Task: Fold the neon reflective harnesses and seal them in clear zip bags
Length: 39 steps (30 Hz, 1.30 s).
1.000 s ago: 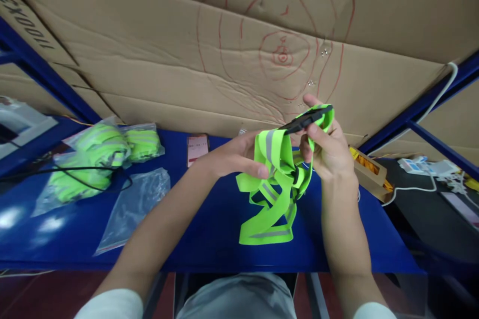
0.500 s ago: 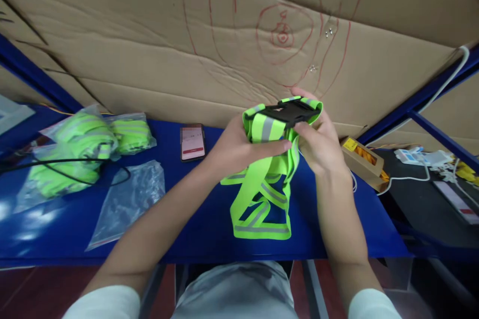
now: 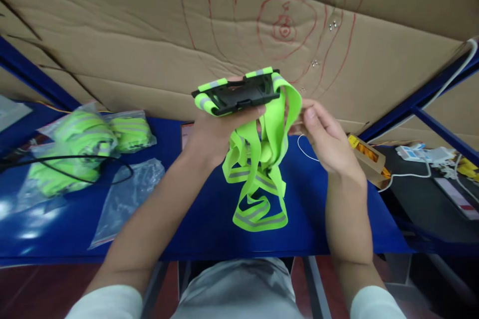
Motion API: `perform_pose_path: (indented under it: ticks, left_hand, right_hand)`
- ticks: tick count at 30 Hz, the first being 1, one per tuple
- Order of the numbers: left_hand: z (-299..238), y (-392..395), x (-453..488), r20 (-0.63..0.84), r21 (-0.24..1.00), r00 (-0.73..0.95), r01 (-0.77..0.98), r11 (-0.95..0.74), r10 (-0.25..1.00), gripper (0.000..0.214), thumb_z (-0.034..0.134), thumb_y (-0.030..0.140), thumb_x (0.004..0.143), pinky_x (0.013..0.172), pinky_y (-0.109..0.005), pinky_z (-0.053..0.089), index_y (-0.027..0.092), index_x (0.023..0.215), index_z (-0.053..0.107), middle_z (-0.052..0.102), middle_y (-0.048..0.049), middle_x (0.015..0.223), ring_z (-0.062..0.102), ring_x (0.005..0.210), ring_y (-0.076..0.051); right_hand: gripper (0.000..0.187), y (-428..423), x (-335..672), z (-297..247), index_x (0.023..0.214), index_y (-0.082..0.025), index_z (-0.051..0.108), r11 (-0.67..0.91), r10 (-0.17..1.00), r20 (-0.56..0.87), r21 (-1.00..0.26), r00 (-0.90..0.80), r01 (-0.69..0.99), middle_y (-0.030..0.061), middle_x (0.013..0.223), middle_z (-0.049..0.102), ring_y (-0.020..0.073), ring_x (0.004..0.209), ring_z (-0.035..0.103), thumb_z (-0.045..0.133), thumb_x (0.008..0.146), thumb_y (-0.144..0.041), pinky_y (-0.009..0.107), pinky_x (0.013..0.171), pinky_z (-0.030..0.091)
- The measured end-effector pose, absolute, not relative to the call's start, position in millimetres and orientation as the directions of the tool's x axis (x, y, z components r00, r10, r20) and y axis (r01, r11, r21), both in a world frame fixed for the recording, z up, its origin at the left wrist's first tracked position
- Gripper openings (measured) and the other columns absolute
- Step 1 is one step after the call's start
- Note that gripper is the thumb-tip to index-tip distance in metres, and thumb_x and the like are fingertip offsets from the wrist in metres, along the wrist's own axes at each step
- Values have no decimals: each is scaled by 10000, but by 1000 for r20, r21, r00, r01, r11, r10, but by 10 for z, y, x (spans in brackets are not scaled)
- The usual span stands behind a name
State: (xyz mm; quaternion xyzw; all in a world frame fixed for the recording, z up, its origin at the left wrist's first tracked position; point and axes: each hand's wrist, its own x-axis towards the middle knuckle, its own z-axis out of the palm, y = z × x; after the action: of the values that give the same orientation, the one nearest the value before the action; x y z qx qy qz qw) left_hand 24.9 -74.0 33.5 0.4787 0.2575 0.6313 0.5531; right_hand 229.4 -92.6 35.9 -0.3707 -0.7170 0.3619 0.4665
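left hand (image 3: 212, 133) pinches black buckle (image 3: 241, 95), seemingly joined; right hand (image 3: 327, 142) by green straps (image 3: 276, 122), can't tell its grip. straps hang ungathered; bundles (image 3: 84, 134) lie bagged on bench (image 3: 205, 219).

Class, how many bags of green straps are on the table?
3 visible, grouped at the left: rear bag, right bag and front bag. More may be hidden underneath.

My reflective strap (image 3: 276, 119) is matt woven cloth, grey bands smoother; buckle (image 3: 247, 93) hard plastic, faint sheen. Zip bag (image 3: 125, 199): clear plastic, glossy, crinkled. My tabletop (image 3: 209, 224): smooth, glossy. Backing panel (image 3: 123, 50): matt cardboard, creased.
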Motion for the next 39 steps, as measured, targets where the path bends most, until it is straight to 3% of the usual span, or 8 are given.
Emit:
perform_pose_path:
  ticks: [10, 14, 17, 23, 26, 30, 35, 39]
  left_hand:
    - [392, -703, 195, 278, 840, 37, -493, -224, 960, 166, 752, 224, 749, 612, -300, 519, 227, 886, 658, 659, 16, 789, 588, 638, -136]
    - [396, -735, 185, 275, 860, 75, -466, -210, 959, 128, 705, 308, 832, 647, -332, 563, 220, 866, 618, 617, 12, 701, 639, 637, -167]
    - [404, -769, 202, 277, 867, 82, -451, -212, 957, 163, 710, 323, 823, 699, -346, 597, 222, 910, 615, 637, 12, 748, 711, 752, -199]
    - [446, -805, 193, 321, 827, 21, -494, -270, 947, 193, 712, 277, 818, 702, -321, 602, 246, 975, 604, 670, 30, 820, 721, 773, -178]
    - [465, -755, 109, 354, 793, -5, -529, -303, 935, 166, 728, 305, 840, 706, -304, 602, 257, 954, 617, 689, 34, 850, 721, 814, -180]
    - [501, -658, -36, 314, 720, 15, -655, -228, 949, 141, 739, 236, 844, 748, -284, 583, 245, 952, 649, 708, 40, 847, 701, 821, -162]
    - [538, -569, -156, 225, 702, 94, -706, -94, 970, 131, 613, 271, 933, 827, -331, 593, 156, 952, 673, 757, 6, 857, 680, 821, -175]
    - [553, -501, -251, 285, 694, 33, -696, -183, 958, 177, 553, 260, 974, 795, -268, 586, 171, 895, 684, 763, 20, 837, 670, 834, -162]
  right_hand:
    - [235, -740, 2287, 71, 939, -198, 627, 81, 819, -20, -985, -574, 150, -17, 738, 659, 116, 561, 622, 787, 822, -324, 221, 446, 526]
    - [179, -715, 2167, -33, 857, -207, 671, 80, 763, -40, -985, -645, 155, 1, 763, 689, 149, 587, 643, 791, 790, -322, 277, 471, 551]
    - [192, -738, 1989, -103, 929, -220, 716, 156, 885, 41, -965, -463, 212, 12, 714, 676, 189, 595, 651, 751, 828, -379, 327, 493, 560]
    - [365, -746, 1708, -200, 1156, -271, 716, 418, 906, 404, -899, -122, 127, 53, 1047, 745, 305, 1143, 663, 764, 835, -440, 462, 962, 574]
    - [375, -673, 1752, -221, 1140, -251, 715, 328, 934, 325, -945, -149, -6, 39, 1085, 751, 258, 1110, 678, 726, 856, -497, 418, 985, 556]
    - [342, -527, 1965, -211, 1029, -234, 705, 114, 958, 162, -972, -235, -206, 18, 925, 738, 185, 895, 700, 761, 823, -500, 307, 797, 583]
    - [379, -397, 2201, -169, 987, -228, 633, -53, 937, 65, -944, -342, -325, -110, 560, 422, 61, 445, 420, 842, 770, -459, 183, 477, 449]
    - [535, -357, 2372, -194, 1084, -227, 617, -85, 866, 62, -959, -496, -269, -121, 599, 350, 25, 397, 206, 788, 780, -634, 150, 353, 210]
